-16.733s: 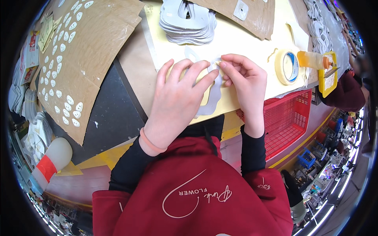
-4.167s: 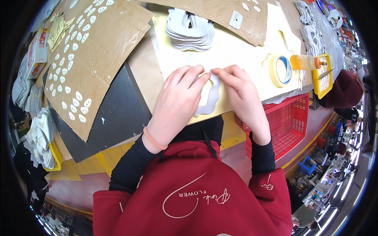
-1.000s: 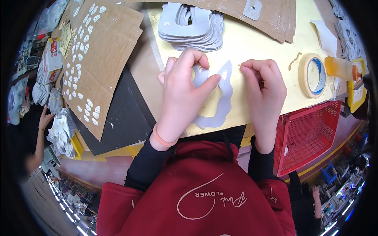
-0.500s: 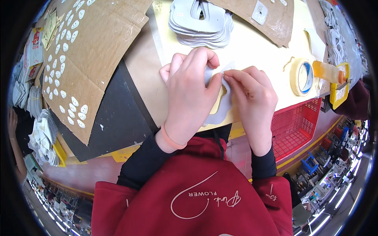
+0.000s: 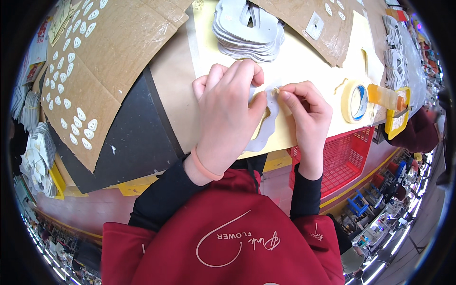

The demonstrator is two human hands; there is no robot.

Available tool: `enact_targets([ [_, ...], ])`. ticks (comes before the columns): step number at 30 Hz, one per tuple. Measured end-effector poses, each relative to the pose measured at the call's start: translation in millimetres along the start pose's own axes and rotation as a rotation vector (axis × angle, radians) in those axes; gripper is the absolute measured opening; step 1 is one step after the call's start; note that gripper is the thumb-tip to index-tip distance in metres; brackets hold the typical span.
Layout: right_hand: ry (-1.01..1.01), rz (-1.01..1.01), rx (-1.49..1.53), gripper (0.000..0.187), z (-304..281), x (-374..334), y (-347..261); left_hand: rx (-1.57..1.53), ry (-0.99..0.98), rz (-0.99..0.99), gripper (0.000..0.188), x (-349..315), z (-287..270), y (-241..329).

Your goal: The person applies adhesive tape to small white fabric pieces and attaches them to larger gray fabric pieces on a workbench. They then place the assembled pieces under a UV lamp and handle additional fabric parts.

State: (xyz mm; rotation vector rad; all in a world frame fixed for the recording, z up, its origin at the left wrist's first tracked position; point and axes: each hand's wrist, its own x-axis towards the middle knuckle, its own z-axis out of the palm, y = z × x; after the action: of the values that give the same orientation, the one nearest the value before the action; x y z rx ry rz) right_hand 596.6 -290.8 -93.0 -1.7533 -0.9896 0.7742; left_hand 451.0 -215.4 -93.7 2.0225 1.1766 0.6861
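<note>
A grey piece of sheet material (image 5: pixel 267 128) with a wavy outline and a cut-out middle lies on the yellow tabletop in front of me. My left hand (image 5: pixel 227 107) is curled over its left side, thumb and fingers closed on it, hiding much of the piece. Just off the right edge, my right hand (image 5: pixel 311 116) pinches a small crumpled tan scrap (image 5: pixel 275 90) between thumb and forefinger. Beyond my hands stands a stack of similar grey pieces (image 5: pixel 249 38).
Brown cardboard (image 5: pixel 114 61) with rows of small white pieces covers the left. A tape roll (image 5: pixel 355 101) and an orange-tinted bottle (image 5: pixel 385 97) by a yellow tray (image 5: pixel 398 124) sit at right. Below the table edge is a red crate (image 5: pixel 344 159). More cardboard (image 5: pixel 327 28) lies far right.
My right hand has pulled slightly right, away from the grey piece, and the tan scrap now shows at its fingertips. My left hand keeps its hold. The whole view has shifted a little.
</note>
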Motion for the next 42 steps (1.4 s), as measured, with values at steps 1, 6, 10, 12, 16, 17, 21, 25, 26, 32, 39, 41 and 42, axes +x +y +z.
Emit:
enact_targets([
  [1,-0.012,-0.024,-0.024,0.007,1,-1,0,0.002,0.002,0.004,0.023,0,0,0],
  [6,-0.001,-0.121,-0.362,0.010,9,-1,-10,0.007,0.009,0.015,0.023,0,1,0],
  [10,-0.094,-0.011,-0.339,0.007,3,7,-17,0.016,0.008,0.002,0.023,-1,2,-2],
  [12,-0.100,0.095,-0.161,0.006,-2,9,-11,0.013,0.008,-0.001,0.023,0,1,-1],
  [16,-0.033,0.116,0.064,0.008,-4,9,2,0.001,0.013,0.014,0.023,0,1,0],
  [17,-0.022,0.071,0.055,0.008,-4,9,2,0.000,0.011,0.017,0.023,0,1,0],
  [21,-0.022,-0.046,0.013,0.004,2,5,0,0.019,0.011,0.014,0.024,-2,3,-3],
  [25,0.070,-0.187,-0.373,0.004,10,2,-2,0.009,0.007,0.024,0.024,-1,2,-2],
  [26,0.082,-0.233,-0.391,0.003,11,2,1,0.006,0.005,0.023,0.023,-1,2,-2],
  [32,0.143,0.125,0.296,0.010,-8,3,6,0.005,0.004,0.046,0.019,-2,-2,0],
  [39,0.404,-0.156,-0.139,0.011,-31,-3,14,0.035,-0.031,0.190,0.025,-7,-2,-7],
  [41,0.416,-0.219,-0.241,0.011,-38,0,23,0.045,-0.045,0.211,0.024,-8,-4,-7],
  [42,0.403,-0.216,-0.258,0.012,-42,-1,26,0.049,-0.045,0.207,0.023,-8,-3,-6],
])
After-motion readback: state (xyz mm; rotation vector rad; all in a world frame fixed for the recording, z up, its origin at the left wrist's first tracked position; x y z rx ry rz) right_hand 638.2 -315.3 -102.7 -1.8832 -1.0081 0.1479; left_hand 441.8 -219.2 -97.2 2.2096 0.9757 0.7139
